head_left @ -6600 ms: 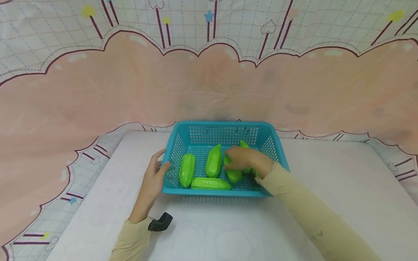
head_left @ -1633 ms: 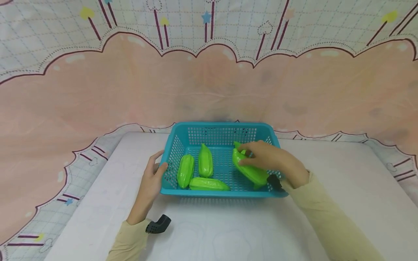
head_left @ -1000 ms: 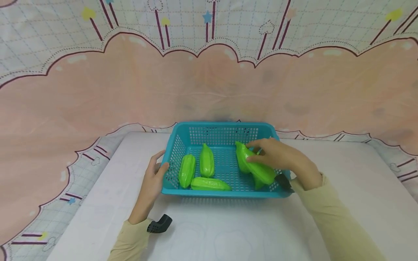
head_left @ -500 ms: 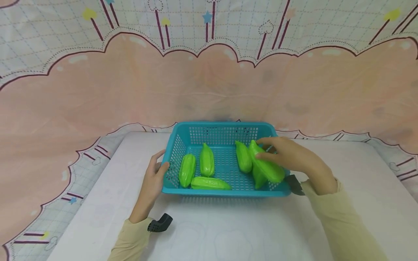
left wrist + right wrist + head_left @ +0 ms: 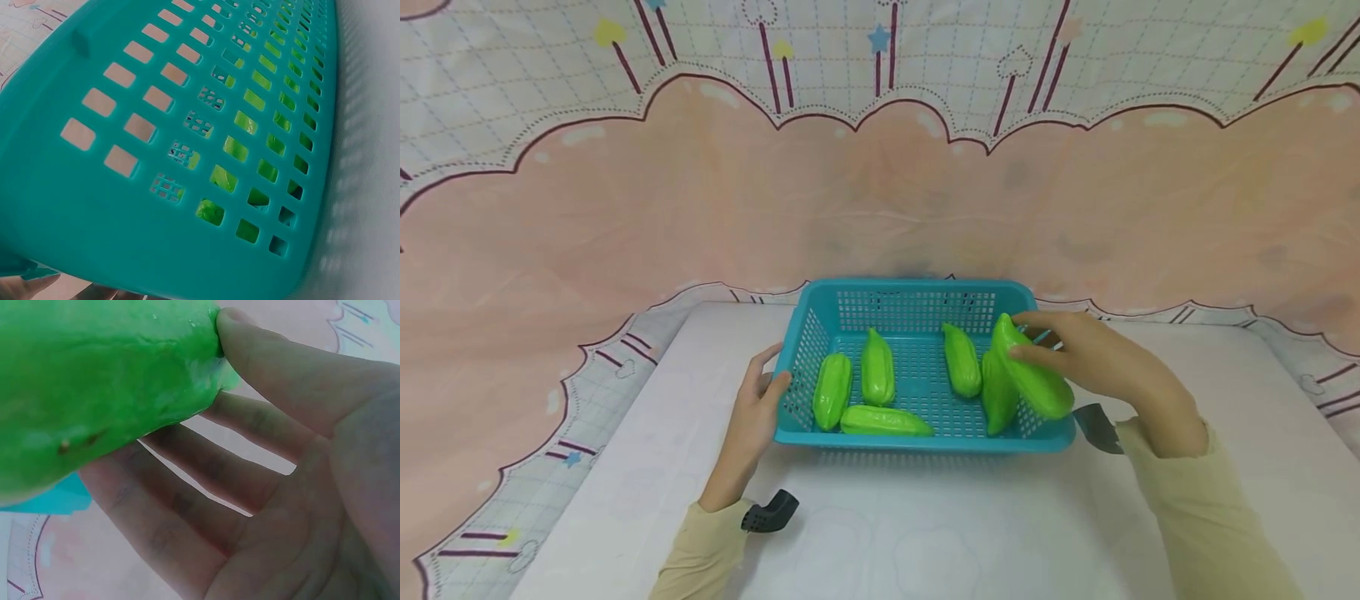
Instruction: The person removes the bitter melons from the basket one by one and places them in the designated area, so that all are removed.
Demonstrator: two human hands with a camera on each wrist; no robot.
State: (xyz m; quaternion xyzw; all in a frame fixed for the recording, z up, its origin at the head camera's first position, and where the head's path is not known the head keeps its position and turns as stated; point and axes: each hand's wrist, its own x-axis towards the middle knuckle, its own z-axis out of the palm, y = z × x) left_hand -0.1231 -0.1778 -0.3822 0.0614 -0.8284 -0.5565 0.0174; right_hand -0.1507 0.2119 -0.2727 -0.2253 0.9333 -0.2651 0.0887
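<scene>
A blue-green plastic basket (image 5: 917,444) stands on the white table, and my left hand (image 5: 756,408) grips its left rim with the thumb on top. Fingertips (image 5: 100,292) of that hand show under the basket's rim in the left wrist view. Over the basket's right end, my right hand (image 5: 1093,354) pinches a bright green, ridged, star-fruit-like fruit (image 5: 1030,375) between thumb and fingers, its tapered tip up and tilted left. In the right wrist view the held fruit (image 5: 106,394) fills the upper left, and the thumb (image 5: 275,369) presses its end.
Several similar green fruits lie in the basket: one upright at the left (image 5: 832,392), one crosswise in front (image 5: 886,421), others toward the right. A patterned peach cloth (image 5: 880,208) hangs behind the table. Black devices (image 5: 770,512) sit at both wrists.
My right hand has moved right with the held fruit, from mid-basket to over the right rim, uncovering the fruits beneath. Earlier it reached down among the fruits. My left hand has stayed at the rim.
</scene>
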